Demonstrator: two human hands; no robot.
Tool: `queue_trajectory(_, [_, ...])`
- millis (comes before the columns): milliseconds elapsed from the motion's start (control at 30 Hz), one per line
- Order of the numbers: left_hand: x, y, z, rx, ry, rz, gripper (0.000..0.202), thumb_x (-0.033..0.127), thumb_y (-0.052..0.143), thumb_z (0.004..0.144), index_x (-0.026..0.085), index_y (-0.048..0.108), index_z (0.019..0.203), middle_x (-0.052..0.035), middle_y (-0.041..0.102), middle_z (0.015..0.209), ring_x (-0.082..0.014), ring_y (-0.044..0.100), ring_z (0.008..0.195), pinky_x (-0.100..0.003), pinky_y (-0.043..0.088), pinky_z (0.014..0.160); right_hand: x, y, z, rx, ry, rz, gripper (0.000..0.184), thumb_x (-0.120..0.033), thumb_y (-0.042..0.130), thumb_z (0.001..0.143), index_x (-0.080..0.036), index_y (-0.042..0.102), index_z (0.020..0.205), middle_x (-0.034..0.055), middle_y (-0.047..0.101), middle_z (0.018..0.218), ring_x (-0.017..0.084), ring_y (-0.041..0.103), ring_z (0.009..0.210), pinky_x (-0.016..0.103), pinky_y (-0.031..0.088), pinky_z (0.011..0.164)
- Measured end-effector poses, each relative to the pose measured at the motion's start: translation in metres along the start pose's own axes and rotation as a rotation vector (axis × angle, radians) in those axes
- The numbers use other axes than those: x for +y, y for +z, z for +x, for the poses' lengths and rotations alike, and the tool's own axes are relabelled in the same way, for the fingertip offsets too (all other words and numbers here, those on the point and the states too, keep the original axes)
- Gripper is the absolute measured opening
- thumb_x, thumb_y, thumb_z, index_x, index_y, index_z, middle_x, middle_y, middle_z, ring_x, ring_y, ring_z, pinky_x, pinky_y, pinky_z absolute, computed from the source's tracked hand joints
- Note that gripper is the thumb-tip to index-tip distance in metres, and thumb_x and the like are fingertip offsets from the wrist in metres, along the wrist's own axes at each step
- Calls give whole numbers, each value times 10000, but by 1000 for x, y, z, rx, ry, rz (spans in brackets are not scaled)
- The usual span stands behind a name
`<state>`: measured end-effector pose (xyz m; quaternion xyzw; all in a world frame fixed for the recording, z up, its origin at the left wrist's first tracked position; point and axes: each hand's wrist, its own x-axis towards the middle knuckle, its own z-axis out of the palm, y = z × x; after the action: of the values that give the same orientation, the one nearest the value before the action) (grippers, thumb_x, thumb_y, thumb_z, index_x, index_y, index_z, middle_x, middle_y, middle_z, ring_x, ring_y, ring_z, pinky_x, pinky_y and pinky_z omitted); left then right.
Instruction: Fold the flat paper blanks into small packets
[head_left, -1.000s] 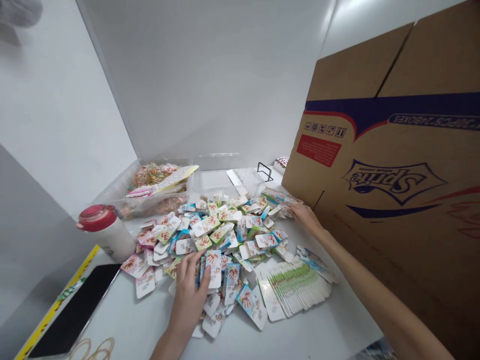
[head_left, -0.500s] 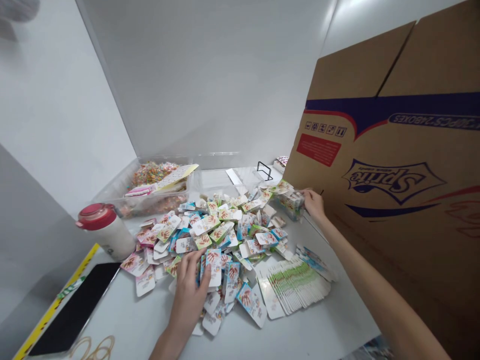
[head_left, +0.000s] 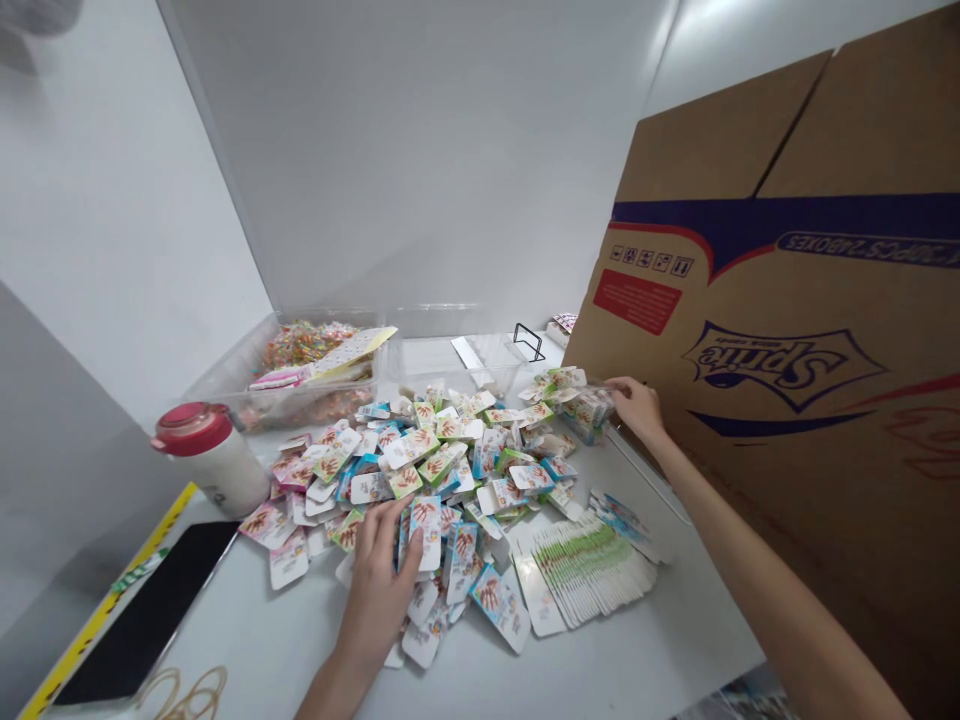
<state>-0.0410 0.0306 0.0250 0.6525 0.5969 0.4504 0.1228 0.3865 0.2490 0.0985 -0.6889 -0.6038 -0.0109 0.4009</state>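
My left hand is curled round a small blue-and-white printed carton, its thumb against the side. A broad heap of small printed cartons in blue, green and pink spreads beyond it over the table. At the heap's right edge, my right hand pinches the rim of a clear plastic container with more cartons in it. Closer to me, flat green-and-white cartons lie fanned in an overlapping row, and several blue ones rest at its far end.
A large cardboard box stands along the right side. Clear bins at the back left hold colourful small pieces. A red-lidded jug, a black tablet-like slab and rubber bands are on the left; a black wire stand is behind.
My right hand has shifted slightly to the right, with the clear container's edge still in its fingers. The left hand stays at the same carton.
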Motion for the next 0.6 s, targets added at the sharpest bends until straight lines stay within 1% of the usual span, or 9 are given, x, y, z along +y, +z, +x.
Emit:
queue_trajectory(67, [0, 0, 0, -15, -15, -2, 342, 351, 407, 950, 264, 474, 1273, -68, 478, 1199, -228, 441, 1151, -458, 399, 977, -2, -4, 0, -14, 19, -59, 288, -208, 498, 748, -190, 726, 923, 64, 711, 904, 214, 606, 870, 320, 438, 824])
queue_trajectory(133, [1, -1, -1, -30, -26, -7, 343, 354, 402, 952, 272, 470, 1277, -67, 472, 1202, -228, 439, 1153, -458, 404, 974, -5, -10, 0, 8, 52, -126, 274, -223, 513, 757, -194, 731, 920, 84, 705, 899, 241, 599, 891, 340, 434, 813])
queue_trajectory(233, [2, -1, -1, -35, -31, -16, 343, 354, 400, 953, 273, 470, 1279, -69, 469, 1206, -227, 442, 1151, -456, 408, 974, -10, -18, 0, 74, 104, -213, 346, -241, 472, 804, -167, 712, 1043, 140, 680, 1000, 270, 595, 920, 353, 429, 790])
queue_trajectory(300, [2, -1, -1, -29, -30, -20, 342, 352, 405, 951, 272, 473, 1276, -69, 469, 1207, -226, 445, 1149, -453, 408, 976, -14, -21, 2, 74, 106, -250, 389, -209, 432, 818, -158, 703, 1091, 149, 666, 1042, 262, 597, 929, 337, 427, 789])
queue_trajectory(367, [2, 0, -1, -24, -29, -22, 341, 350, 409, 951, 275, 471, 1277, -67, 467, 1212, -225, 444, 1155, -450, 405, 981, -16, -22, 4, 22, 82, -274, 408, -179, 417, 811, -167, 719, 1085, 132, 670, 1028, 239, 599, 935, 308, 425, 812])
queue_trajectory(433, [2, 0, -1, -23, -26, -20, 341, 348, 409, 951, 279, 467, 1280, -64, 463, 1216, -223, 444, 1157, -447, 403, 985, -17, -23, 6, -55, 65, -297, 403, -182, 441, 793, -189, 739, 1064, 113, 676, 1010, 223, 604, 921, 285, 428, 813])
queue_trajectory(533, [2, 1, -1, -26, -22, -11, 340, 342, 402, 954, 278, 465, 1282, -65, 462, 1216, -223, 449, 1151, -445, 403, 985, -22, -28, 6, -167, 82, -351, 346, -273, 521, 759, -248, 765, 1003, 90, 683, 1022, 239, 612, 879, 296, 440, 749])
queue_trajectory(600, [2, 1, -2, -25, -16, -3, 333, 338, 404, 953, 275, 466, 1274, -65, 464, 1214, -223, 450, 1150, -441, 406, 980, -28, -32, 5, -203, 96, -407, 330, -353, 541, 756, -281, 770, 983, 90, 681, 1039, 279, 604, 904, 339, 441, 749])
